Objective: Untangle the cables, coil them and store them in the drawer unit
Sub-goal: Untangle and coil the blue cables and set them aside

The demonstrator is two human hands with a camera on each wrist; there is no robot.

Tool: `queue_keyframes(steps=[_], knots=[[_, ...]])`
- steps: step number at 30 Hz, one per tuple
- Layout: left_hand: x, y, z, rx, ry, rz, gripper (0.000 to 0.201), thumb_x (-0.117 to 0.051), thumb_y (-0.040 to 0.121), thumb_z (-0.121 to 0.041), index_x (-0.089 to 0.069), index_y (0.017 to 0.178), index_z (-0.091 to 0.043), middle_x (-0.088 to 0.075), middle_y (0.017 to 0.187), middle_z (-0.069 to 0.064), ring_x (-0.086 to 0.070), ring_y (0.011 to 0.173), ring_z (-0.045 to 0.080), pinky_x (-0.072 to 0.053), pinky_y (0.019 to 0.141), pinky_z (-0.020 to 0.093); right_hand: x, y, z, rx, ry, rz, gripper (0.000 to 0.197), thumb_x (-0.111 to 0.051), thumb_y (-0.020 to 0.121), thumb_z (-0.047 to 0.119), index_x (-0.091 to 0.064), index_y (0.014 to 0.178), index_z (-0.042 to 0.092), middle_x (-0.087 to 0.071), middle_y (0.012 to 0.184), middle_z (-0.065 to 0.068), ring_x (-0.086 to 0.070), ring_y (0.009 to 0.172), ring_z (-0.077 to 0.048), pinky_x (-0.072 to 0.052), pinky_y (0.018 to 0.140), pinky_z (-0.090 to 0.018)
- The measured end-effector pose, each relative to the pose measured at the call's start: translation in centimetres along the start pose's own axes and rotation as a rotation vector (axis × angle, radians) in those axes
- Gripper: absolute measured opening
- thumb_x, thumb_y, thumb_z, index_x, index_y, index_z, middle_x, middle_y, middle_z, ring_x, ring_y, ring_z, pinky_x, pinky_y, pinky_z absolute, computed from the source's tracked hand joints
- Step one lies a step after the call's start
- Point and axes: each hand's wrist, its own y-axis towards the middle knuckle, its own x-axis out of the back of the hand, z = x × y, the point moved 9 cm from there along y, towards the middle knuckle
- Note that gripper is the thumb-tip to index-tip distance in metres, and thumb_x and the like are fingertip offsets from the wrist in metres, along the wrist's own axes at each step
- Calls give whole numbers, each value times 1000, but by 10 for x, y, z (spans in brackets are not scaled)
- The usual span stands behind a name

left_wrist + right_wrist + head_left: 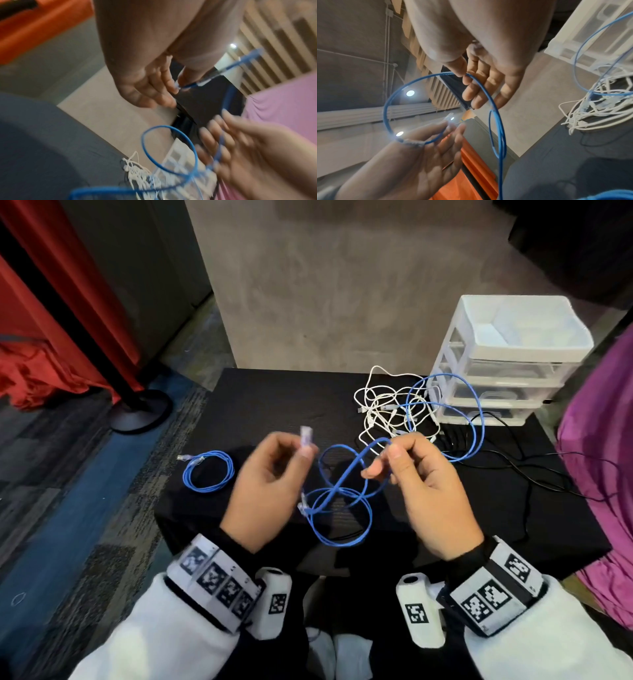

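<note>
A loose blue cable (337, 494) hangs in loops between my two hands above the black table (274, 402). My left hand (274, 474) pinches the cable just under its clear plug (306, 436), which points up. My right hand (411, 470) pinches the same cable (436, 75) between thumb and forefinger, a little higher and to the right. The cable's other plug (303, 506) dangles below my left hand. A second blue cable (209, 470) lies coiled on the table at the left. White cables (387, 409) sit tangled with another blue cable (445, 419) in front of the drawer unit (503, 361).
The white drawer unit stands at the table's back right with its drawers closed. Black cables (534, 467) trail over the table's right side. A purple cloth (603, 457) is at the right. A red curtain (51, 320) and a stand base (140, 412) are on the floor at the left.
</note>
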Motion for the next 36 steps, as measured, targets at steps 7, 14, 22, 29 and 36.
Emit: queue_keyframes(steps=[7,14,22,29,36], knots=[[3,-4,16,289,-191,69,16,-70,89,-35,-70,93,-20,-75,111,6,-65,103,16,-49,104,50,8,3,-15,-112,335,-39,27,-61,97,30,-60,101,4,-62,97,-21,-65,95,-34,-56,94,-49],[-55,-25,24,458,-461,338,6,-57,102,-16,-62,104,-15,-67,117,12,-61,113,23,-49,95,33,-25,-7,1,8,100,275,16,-68,96,24,-74,99,10,-74,106,-5,-69,108,-19,-49,101,-31],[-8,6,15,488,-601,192,25,-61,93,-35,-58,114,-22,-66,92,4,-67,102,25,-39,105,67,1,-20,0,-91,-95,545,18,-68,96,23,-67,91,6,-64,93,-25,-61,88,-40,-46,86,-37],[46,17,30,512,-298,51,18,-53,102,-19,-65,113,-12,-52,73,4,-58,64,15,-55,94,62,53,-8,-16,-186,310,210,36,-77,87,28,-58,88,-2,-61,88,-19,-63,98,-42,-44,105,-66],[5,-15,68,797,-523,91,26,-48,105,-31,-58,122,-13,-36,63,-5,-33,43,5,-62,65,35,54,-1,-28,-241,498,-131,15,-53,100,21,-59,90,11,-58,76,-13,-69,78,-32,-47,106,-63]])
